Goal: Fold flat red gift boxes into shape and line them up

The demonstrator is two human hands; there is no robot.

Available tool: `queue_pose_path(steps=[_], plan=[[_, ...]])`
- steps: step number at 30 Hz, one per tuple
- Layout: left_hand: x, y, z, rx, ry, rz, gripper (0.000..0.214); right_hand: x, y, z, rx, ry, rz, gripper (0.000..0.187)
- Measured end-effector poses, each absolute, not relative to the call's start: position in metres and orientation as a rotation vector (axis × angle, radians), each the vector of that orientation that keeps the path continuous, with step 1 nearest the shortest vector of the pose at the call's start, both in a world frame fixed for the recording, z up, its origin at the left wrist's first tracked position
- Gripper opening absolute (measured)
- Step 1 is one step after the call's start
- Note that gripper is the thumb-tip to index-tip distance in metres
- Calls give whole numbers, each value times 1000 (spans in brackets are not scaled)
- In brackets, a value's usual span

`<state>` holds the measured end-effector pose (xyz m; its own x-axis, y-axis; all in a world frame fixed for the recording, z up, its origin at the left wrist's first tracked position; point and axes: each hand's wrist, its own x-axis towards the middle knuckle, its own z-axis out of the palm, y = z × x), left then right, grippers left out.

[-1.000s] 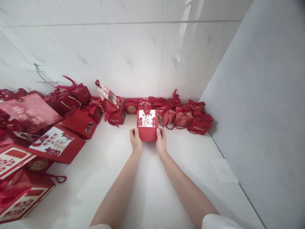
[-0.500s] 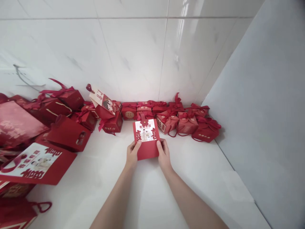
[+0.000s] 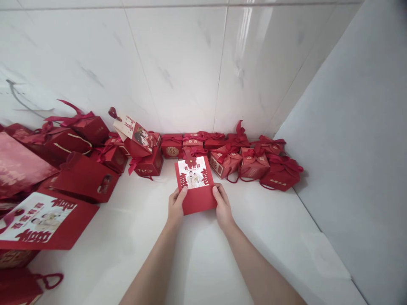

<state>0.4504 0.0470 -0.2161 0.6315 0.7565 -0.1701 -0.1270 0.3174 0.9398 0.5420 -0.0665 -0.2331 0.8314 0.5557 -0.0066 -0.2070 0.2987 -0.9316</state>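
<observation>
I hold a flat red paper gift bag (image 3: 197,199) with a white picture panel and a red flower tab at its top, over the white floor (image 3: 197,262). My left hand (image 3: 175,205) grips its left edge, thumb on the front. My right hand (image 3: 222,205) grips its right edge the same way. Just beyond the bag, a row of small red ribbon-tied gift boxes (image 3: 251,165) lines the foot of the tiled wall.
A heap of larger red gift bags (image 3: 79,176) and one with a white picture panel (image 3: 41,220) fills the left side. A tilted open box (image 3: 133,131) leans among them. A white tiled wall (image 3: 178,63) stands behind and a plain grey panel (image 3: 359,148) on the right.
Both hands have drawn the red bag back toward me, away from the row of boxes, and tilted its face up. The view has shifted slightly right and down.
</observation>
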Motion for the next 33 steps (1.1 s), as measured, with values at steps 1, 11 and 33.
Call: queue_pose_path(steps=[1,11,33], plan=[[451,47,-216,1107,678,647,50,542,-67,-233,-1154,-348,524,28],[452,48,-207,1065,627,572,51,542,-70,-230,-1122,-343,530,28],[453,48,-209,1074,659,575,46,542,-68,-223,-1053,-252,553,28]])
